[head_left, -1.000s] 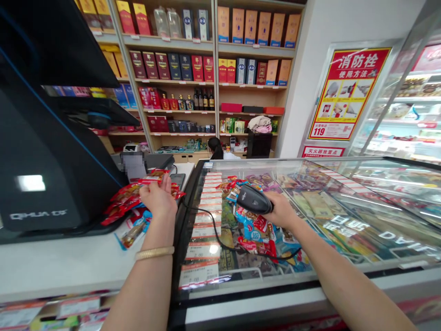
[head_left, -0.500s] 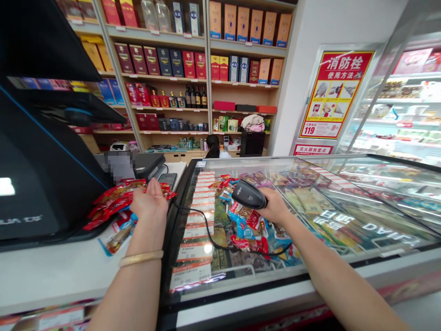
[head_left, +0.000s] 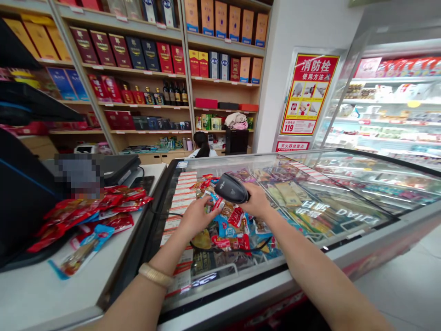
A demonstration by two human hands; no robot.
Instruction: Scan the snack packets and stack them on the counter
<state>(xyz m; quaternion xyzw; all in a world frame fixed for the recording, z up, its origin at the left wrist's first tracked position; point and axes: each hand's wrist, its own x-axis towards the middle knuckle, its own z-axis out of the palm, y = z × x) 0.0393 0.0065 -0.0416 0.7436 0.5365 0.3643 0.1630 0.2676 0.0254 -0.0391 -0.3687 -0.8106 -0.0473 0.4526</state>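
1. Black scanner (head_left: 230,187), one; held above the packets on the freezer, its head pointing left.
2. Right hand (head_left: 257,201); closed around the scanner's handle.
3. Left hand (head_left: 200,215); fingers partly bent, thumb apart, at the left edge of the freezer packets. Whether it grips one cannot be told.
4. Packets (head_left: 229,230), red and blue, shiny; loose pile on the freezer's glass top, below the scanner and between the two forearms.
5. Counter packets (head_left: 117,202), mostly red; heaped beside the black stand (head_left: 24,179), one blue-ended piece nearest the front.
6. Cable (head_left: 220,250), black; looped across the glass in front of the pile.
7. Freezer (head_left: 234,299), glass-topped; price labels (head_left: 181,193) along its left side.
8. Counter (head_left: 79,294), white; left of the freezer.
9. Bracelet (head_left: 155,275), gold-coloured; on the left wrist.
10. Person (head_left: 200,146), dark-haired; beyond the freezer, before the shelves (head_left: 223,92).
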